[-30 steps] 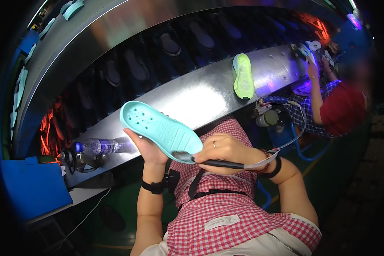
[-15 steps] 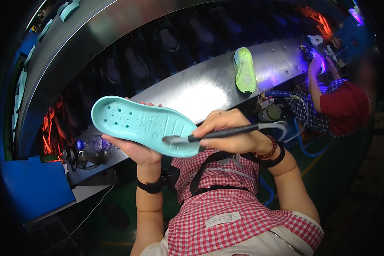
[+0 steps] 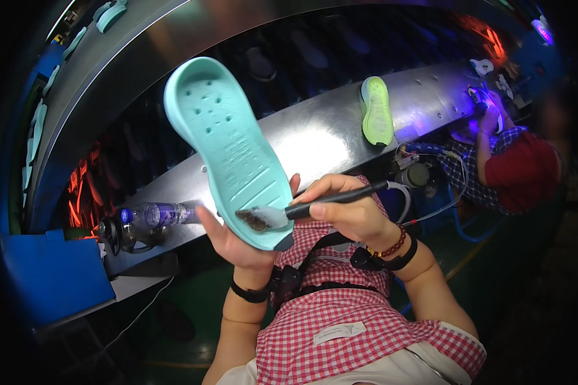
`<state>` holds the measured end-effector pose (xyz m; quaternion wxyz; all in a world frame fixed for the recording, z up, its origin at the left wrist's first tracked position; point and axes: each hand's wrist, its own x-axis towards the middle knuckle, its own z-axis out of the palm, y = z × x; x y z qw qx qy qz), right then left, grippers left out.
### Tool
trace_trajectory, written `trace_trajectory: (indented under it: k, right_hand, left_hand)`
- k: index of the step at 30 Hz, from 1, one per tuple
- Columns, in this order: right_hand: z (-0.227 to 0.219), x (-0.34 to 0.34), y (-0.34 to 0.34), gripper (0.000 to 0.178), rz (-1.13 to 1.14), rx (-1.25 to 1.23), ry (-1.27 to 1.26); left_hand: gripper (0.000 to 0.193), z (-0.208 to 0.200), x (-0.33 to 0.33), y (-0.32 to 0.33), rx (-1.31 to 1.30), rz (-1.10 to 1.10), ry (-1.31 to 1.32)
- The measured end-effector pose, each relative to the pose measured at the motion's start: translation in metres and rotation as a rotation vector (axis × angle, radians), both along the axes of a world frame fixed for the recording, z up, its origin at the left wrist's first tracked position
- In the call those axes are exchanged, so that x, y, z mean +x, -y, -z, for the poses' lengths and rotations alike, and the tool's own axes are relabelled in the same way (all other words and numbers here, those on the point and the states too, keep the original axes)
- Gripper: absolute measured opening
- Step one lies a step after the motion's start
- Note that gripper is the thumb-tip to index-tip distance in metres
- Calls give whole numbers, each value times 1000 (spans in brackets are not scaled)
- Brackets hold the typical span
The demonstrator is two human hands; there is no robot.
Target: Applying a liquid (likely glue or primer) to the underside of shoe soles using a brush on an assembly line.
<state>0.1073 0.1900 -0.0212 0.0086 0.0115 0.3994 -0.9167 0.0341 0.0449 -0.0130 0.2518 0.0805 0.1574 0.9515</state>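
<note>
A turquoise shoe sole (image 3: 228, 144) with small holes and ridges inside stands tilted, its broad end pointing up and away. My left hand (image 3: 243, 249) holds it from beneath at the lower end, fingers closed round its edges. In my right hand (image 3: 353, 212) is a brush (image 3: 331, 202) with a black handle and a pale tube running from its back. The dark-tipped bristles touch the sole's inner surface near the lower end. A dark patch shows on that lower tip.
A yellow-green sole (image 3: 376, 112) lies on the metal bench (image 3: 302, 151). Plastic bottles (image 3: 154, 215) stand at the left by a blue box (image 3: 51, 276). Dark shoe shapes fill the conveyor behind. At the right a co-worker (image 3: 520, 170) handles a shoe under violet light.
The turquoise sole has turned from lying nearly crosswise to pointing upward. The bristles have shifted toward its lower end, and my left hand has moved slightly right and down.
</note>
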Motion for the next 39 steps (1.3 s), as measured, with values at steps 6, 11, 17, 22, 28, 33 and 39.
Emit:
trace_trajectory:
  k: [6,11,17,22,28,33,39]
  right_hand:
    - [-17,1,-6,16,45,423,-68]
    - [-22,-6,-4,19,4,661,-423]
    - [-37,-20,-24,18,-102,896,-526]
    - [-34,-15,-19,17,-66,795,-452]
    - [-50,-8,-29,17,-84,803,-538]
    - [-53,-23,-42,18,-432,944,-683]
    - [-49,-20,-46,17,-360,995,-707]
  left_hand:
    - [65,8,-8,4,40,54,8]
    - [66,5,-13,7,142,103,34]
    - [62,3,-23,10,-89,49,-45]
    - [61,-3,-35,15,-144,134,-160]
    - [53,-10,-45,21,-215,450,43]
    - [48,-25,-43,20,-590,583,20]
    - [45,-36,-43,23,-783,683,-68]
